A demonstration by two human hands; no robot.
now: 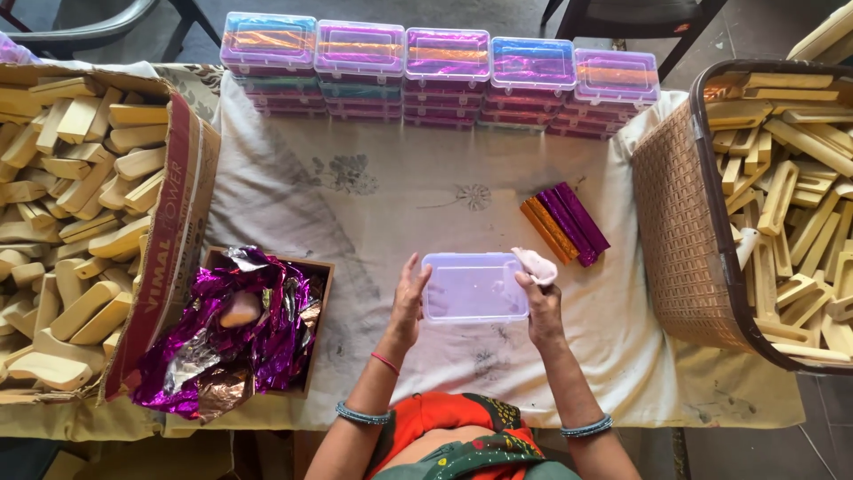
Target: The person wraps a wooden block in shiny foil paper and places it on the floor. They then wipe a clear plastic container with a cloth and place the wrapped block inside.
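Flanking clear box (473, 286): foil bars (565, 223), foil scraps (233, 333).

clear box (473, 286) | foil (240, 329) magenta, perhaps copper | wrapped bars (564, 224) orange, purple | cloth (391, 191) white, floral

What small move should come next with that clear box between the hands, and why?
Probably reach the right hand to the wrapped sticks lying just beyond it. The clear plastic box looks empty, the left hand already steadies its left edge, and the right hand, with a pale cloth at its fingers, is nearest them.
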